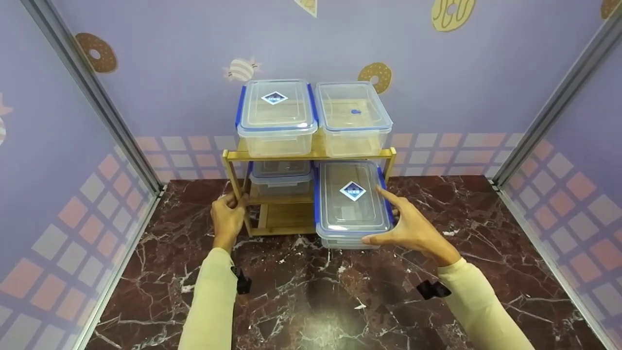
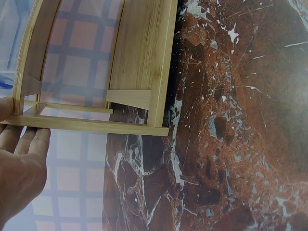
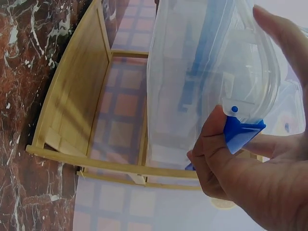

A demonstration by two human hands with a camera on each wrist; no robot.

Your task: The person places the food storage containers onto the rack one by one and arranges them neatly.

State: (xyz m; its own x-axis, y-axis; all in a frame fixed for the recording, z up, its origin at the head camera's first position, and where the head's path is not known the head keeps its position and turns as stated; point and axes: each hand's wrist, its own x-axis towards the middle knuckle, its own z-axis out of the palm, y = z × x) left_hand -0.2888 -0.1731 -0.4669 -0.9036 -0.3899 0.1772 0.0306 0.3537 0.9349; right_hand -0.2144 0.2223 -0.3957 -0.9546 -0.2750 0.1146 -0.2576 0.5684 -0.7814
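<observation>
A clear plastic food container (image 1: 354, 214) with a blue-edged lid and diamond label juts out over the front of the middle shelf, on the right. My right hand (image 1: 413, 226) grips its right side, thumb by the front corner. In the right wrist view, curled fingers (image 3: 216, 149) lie against its blue side clip (image 3: 243, 134). My left hand (image 1: 228, 216) holds the left front post of the wooden rack (image 1: 284, 229). The left wrist view shows the thumb on one side of this post (image 2: 86, 125) and fingers on the other.
Two lidded containers, one labelled (image 1: 278, 109) and one with a blue mark (image 1: 357, 121), stand on the top shelf. Another container (image 1: 282, 182) sits on the middle shelf's left. Patterned walls (image 1: 461, 97) enclose the dark marble surface (image 1: 311, 291) behind and on both sides.
</observation>
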